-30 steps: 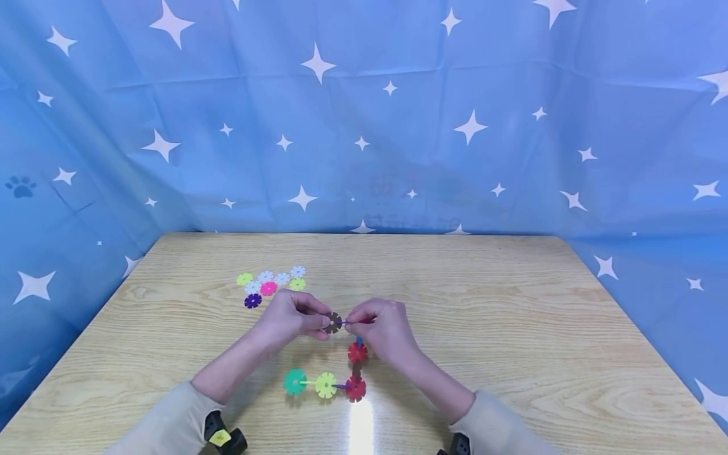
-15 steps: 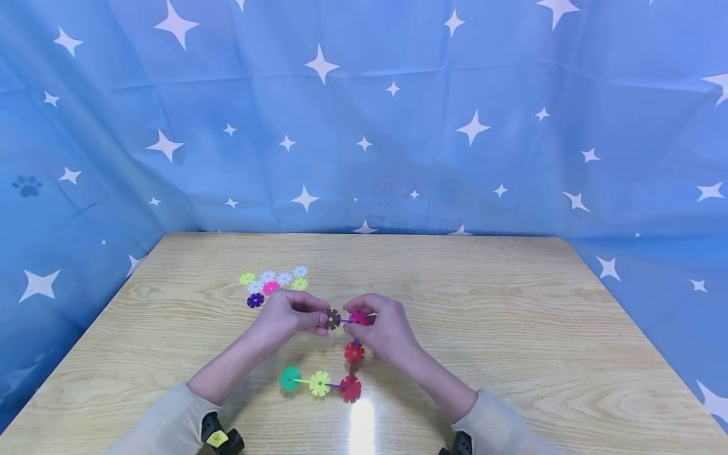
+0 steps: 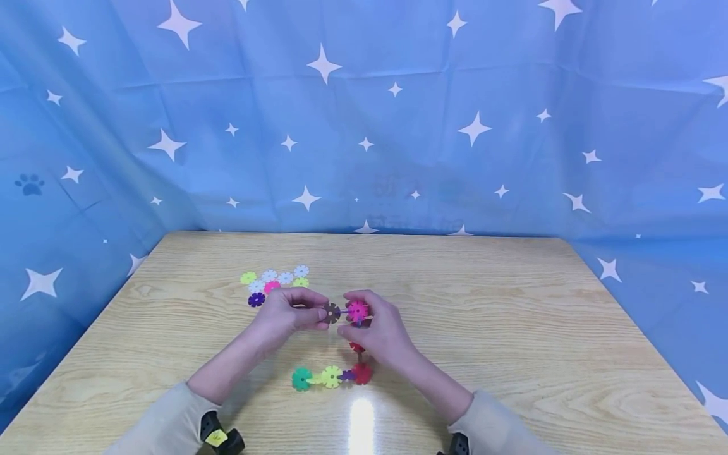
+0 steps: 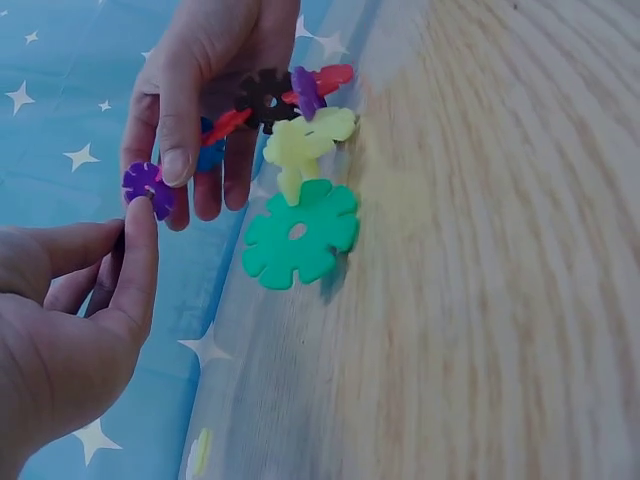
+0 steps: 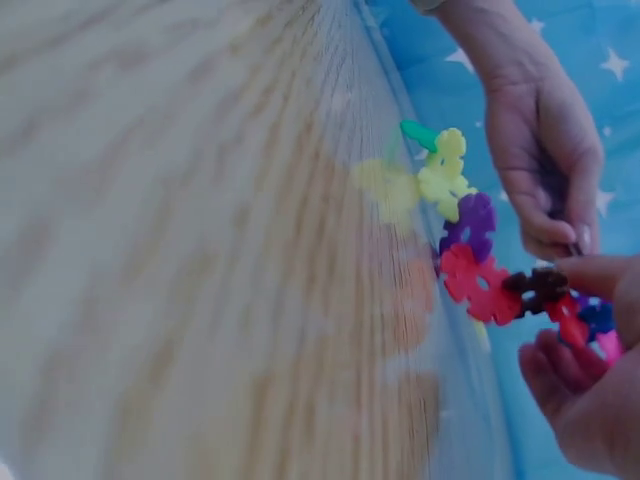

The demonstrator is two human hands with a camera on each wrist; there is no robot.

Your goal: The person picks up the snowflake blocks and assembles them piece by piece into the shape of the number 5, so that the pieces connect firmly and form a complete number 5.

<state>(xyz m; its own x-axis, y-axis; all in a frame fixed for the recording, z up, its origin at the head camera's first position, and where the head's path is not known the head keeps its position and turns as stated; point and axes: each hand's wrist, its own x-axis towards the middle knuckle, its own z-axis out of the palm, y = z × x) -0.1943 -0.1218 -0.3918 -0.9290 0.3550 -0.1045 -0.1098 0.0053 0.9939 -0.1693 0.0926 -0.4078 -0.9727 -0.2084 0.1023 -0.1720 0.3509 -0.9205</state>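
A chain of notched plastic snowflake discs hangs between my hands, its green disc (image 3: 302,379) and yellow-green disc (image 3: 331,377) at the near end. My left hand (image 3: 287,313) pinches a dark brown disc (image 3: 332,314) at the far end between thumb and fingers. A purple disc (image 4: 148,190) joins it edge-on to a pink disc (image 3: 358,310). My right hand (image 3: 381,325) holds the chain at that pink disc, thumb and fingers curled about it. Red discs (image 5: 480,284), a second brown disc (image 5: 537,290) and a blue disc (image 5: 597,318) follow below, partly hidden by the right hand.
Several loose discs lie beyond my left hand on the wooden table (image 3: 483,303): white (image 3: 285,278), yellow-green (image 3: 248,278), pink (image 3: 272,287) and a dark purple disc (image 3: 256,299). A blue star-patterned cloth (image 3: 398,158) hangs behind the table.
Both hands have risen slightly away from me, lifting the joined chain. The pink disc, hidden at first by my right fingers, now faces up in view. The chain's near end has swung right.
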